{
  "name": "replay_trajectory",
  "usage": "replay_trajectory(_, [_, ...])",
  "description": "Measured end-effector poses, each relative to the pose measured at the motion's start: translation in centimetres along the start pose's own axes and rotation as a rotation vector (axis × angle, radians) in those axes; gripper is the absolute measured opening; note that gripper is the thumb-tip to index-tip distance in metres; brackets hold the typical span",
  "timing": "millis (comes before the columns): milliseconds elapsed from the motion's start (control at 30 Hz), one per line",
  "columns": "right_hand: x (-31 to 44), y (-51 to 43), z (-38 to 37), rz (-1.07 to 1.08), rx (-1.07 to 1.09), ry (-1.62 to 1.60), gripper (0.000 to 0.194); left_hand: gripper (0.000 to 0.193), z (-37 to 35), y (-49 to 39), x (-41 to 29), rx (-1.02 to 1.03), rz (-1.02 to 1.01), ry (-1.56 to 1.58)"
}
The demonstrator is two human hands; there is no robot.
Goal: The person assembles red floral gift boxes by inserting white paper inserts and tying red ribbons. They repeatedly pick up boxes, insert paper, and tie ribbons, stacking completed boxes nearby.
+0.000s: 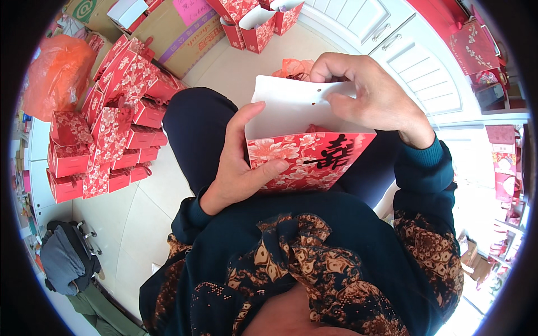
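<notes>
A red floral paper gift bag with a black double-happiness character stands tilted in my lap, its white mouth facing up. My left hand grips the left side, with the thumb over the front panel. My right hand is at the far rim, its thumb inside the white wall and its forefinger curled behind the edge. Two small holes show in that wall, left of the thumb. Something red lies partly hidden inside the bag. Beyond the rim sits orange mesh material with dark strands, mostly hidden by the bag.
Stacked red floral boxes rise at the left, beside an orange plastic bag. Open red gift bags stand on the floor ahead, near a cardboard carton. White cabinet doors border the right. A wheeled chair is lower left.
</notes>
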State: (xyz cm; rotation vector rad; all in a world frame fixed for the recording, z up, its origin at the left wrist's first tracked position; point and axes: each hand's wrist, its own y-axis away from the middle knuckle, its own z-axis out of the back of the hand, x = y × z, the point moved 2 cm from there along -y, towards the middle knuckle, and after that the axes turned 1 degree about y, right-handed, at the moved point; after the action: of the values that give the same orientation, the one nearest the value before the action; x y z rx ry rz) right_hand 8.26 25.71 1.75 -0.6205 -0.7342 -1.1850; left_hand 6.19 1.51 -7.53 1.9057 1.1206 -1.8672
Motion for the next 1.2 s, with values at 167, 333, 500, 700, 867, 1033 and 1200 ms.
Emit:
replay_trajectory(167, [-2.4,1.8,0.2,0.023,-0.174,-0.46,0.066,0.086,0.2,0.3,0.2,-0.085,0.069,0.086])
replay_trajectory(333, [-4.2,3.8,-7.7,0.047,-0.28,-0.782,0.097,0.085,0.1,0.7,1.2,-0.27,0.121,0.138])
replay_trajectory(500, [-3.5,5.9,-12.2,0.001,-0.382,-0.68,0.104,0.073,-0.1,1.7,2.4,-0.277,0.154,0.006])
replay_trajectory(700, [-3.2,5.0,-11.8,0.156,-0.53,-0.457,0.076,0.065,-0.2,2.8,2.8,-0.311,0.115,0.136])
replay_trajectory(867, [-2.8,4.9,-11.6,0.108,-0.651,-0.425,0.06,0.06,0.2,2.6,2.0,-0.364,0.005,-0.03])
replay_trajectory(1033, [-1.8,3.9,-11.7,0.169,-0.804,-0.569,0.024,0.049,0.7,2.2,0.6,-0.379,-0.034,-0.175])
replay_trajectory(1200, [-1.3,3.7,-10.6,0.176,-0.832,-0.318,0.01,0.033,0.7,2.1,-0.3,-0.41,-0.055,-0.215])
